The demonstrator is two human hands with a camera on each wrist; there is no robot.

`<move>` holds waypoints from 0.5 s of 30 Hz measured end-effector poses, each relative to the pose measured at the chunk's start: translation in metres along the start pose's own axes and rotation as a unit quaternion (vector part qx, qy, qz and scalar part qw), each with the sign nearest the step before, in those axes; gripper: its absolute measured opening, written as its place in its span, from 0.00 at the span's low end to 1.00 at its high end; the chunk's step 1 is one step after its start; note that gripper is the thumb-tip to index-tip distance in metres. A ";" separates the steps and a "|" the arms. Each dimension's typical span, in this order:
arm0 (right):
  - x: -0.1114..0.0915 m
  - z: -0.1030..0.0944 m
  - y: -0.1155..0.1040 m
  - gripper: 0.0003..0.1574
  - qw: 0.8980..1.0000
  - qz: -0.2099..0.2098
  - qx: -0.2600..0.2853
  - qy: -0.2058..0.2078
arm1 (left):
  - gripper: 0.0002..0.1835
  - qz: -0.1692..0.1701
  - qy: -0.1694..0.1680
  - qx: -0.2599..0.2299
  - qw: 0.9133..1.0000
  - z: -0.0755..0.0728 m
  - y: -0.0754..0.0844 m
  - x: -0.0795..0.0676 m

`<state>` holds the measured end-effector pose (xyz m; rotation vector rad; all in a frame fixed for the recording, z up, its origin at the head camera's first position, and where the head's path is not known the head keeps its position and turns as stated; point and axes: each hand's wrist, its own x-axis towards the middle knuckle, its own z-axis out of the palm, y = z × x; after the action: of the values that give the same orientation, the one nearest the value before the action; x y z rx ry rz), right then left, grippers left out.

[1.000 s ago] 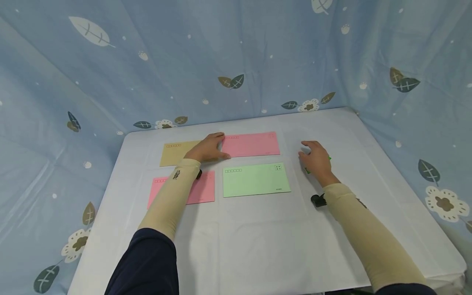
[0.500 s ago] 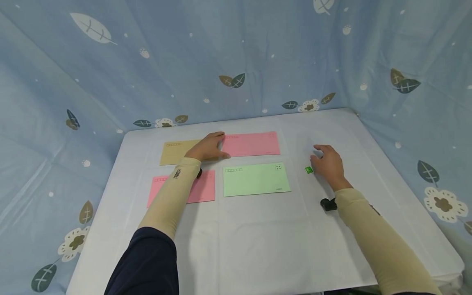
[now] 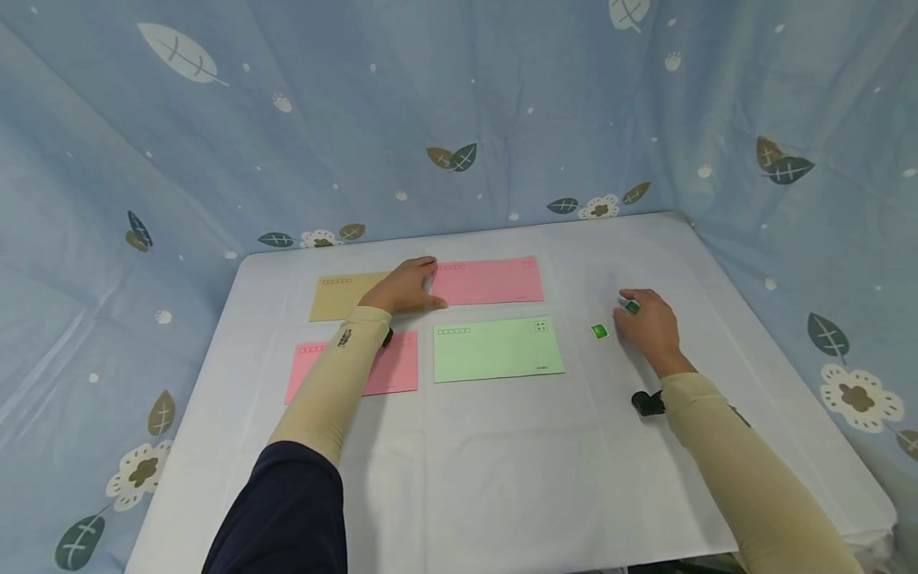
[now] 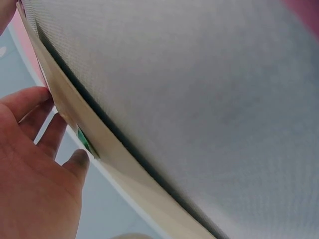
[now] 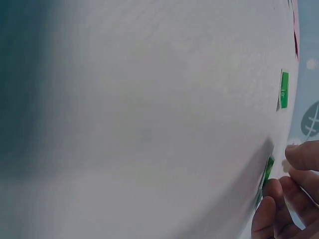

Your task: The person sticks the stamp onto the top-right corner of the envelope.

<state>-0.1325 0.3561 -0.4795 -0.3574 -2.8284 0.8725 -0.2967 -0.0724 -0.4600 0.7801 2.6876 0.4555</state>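
My left hand (image 3: 404,288) rests with its fingers spread over the right end of the tan envelope (image 3: 344,297), at the left edge of the upper pink envelope (image 3: 491,281). In the left wrist view, a small green stamp (image 4: 84,141) on the tan envelope (image 4: 124,169) shows beside a fingertip. On the right, my right hand (image 3: 651,325) is low over the table with loosely bent fingers. A green stamp (image 3: 632,306) shows in the gap between thumb and forefinger, right by the fingertips in the right wrist view. Another green stamp (image 3: 599,331) lies just left of that hand.
A light green envelope (image 3: 498,351) lies front centre. The lower pink envelope (image 3: 390,367) is partly hidden under my left forearm. Everything sits on a white-covered table (image 3: 495,470), with a blue patterned curtain (image 3: 323,104) behind and at the sides.
My right hand has moved right and slightly nearer me, uncovering the left stamp and then the one between its fingers. My left hand and the envelopes have stayed put.
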 end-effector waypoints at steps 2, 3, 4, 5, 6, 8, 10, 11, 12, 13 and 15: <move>0.000 -0.001 0.002 0.26 1.000 0.003 -0.002 -0.003 | 0.54 0.001 0.000 -0.001 1.000 0.000 0.000 0.000; -0.001 -0.001 0.003 0.26 1.000 0.006 -0.002 -0.005 | 0.54 -0.001 0.000 -0.001 1.000 0.000 0.001 0.000; -0.001 -0.001 0.004 0.26 1.000 0.007 -0.003 -0.007 | 0.54 -0.001 -0.001 -0.001 1.000 -0.001 0.001 0.000; -0.001 -0.002 0.005 0.26 1.000 0.009 -0.004 -0.009 | 0.54 0.000 -0.001 -0.002 1.000 -0.001 0.001 -0.001; -0.002 -0.002 0.006 0.26 1.000 0.010 -0.004 -0.010 | 0.54 0.000 -0.001 -0.003 1.000 -0.001 0.001 0.000; -0.002 -0.003 0.007 0.26 1.000 0.013 -0.004 -0.012 | 0.54 0.000 0.000 -0.005 1.000 -0.001 0.000 -0.001; -0.003 -0.004 0.007 0.26 1.000 0.014 -0.004 -0.010 | 0.54 0.000 0.002 -0.008 1.000 -0.001 0.000 -0.001; -0.003 -0.005 0.007 0.26 1.000 0.014 -0.003 -0.009 | 0.54 -0.001 0.003 -0.007 1.000 0.000 0.000 0.000; -0.003 -0.006 0.007 0.26 1.000 0.015 -0.001 -0.008 | 0.54 0.000 0.003 -0.006 1.000 0.000 -0.001 0.000; -0.003 -0.006 0.007 0.26 1.000 0.015 0.000 -0.007 | 0.54 0.000 0.004 -0.006 1.000 0.000 -0.001 0.000; -0.004 -0.008 0.006 0.26 1.000 0.015 0.001 -0.007 | 0.54 0.001 0.005 -0.005 1.000 0.001 -0.002 0.001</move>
<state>-0.1257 0.3639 -0.4767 -0.3949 -2.8406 0.8874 -0.2979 -0.0734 -0.4613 0.7787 2.6920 0.4727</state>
